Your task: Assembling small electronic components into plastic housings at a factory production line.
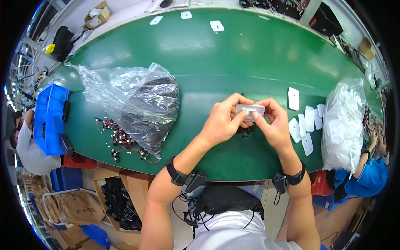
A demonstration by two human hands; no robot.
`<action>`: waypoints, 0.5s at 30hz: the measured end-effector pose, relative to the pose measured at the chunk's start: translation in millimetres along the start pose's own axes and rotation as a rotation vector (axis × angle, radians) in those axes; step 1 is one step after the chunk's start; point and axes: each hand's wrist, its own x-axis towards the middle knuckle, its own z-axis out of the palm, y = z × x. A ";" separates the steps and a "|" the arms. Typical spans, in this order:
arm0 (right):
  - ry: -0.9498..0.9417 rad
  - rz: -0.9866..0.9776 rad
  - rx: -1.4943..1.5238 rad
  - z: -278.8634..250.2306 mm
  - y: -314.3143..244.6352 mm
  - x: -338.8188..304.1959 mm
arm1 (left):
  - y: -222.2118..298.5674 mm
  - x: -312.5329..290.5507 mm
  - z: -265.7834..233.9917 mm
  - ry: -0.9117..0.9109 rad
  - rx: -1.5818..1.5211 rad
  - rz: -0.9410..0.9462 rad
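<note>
My left hand [223, 119] and my right hand [273, 123] meet over the middle of the green table. Between them they grip a small whitish plastic casing [255, 109], both thumbs pressed on its near side and fingers around its ends. What lies inside the casing cannot be made out. Under the hands, partly hidden, is a small heap of dark parts [245, 131]. Just right of my right hand lie several flat white plastic covers [309, 119] with rounded corners, one of them [293, 99] apart and farther off.
A clear plastic bag of dark parts [156, 98] lies left, beside small components with red wires [121, 136]. A blue bin [52, 121] stands at the far left, a stuffed white bag [343, 125] at the right. People sit at both sides. An open carton [139, 187] stands below the table edge.
</note>
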 end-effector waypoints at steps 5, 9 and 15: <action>-0.106 0.309 0.275 -7.4 2.6 8.5 | 18.8 0.9 -17.6 -0.006 0.086 -0.022; -0.073 0.300 0.256 -18.2 -8.5 36.6 | 12.7 13.3 -41.9 0.336 0.116 0.074; -0.025 0.263 0.235 -22.5 -19.3 139.3 | 7.4 12.7 -48.3 0.429 0.209 0.131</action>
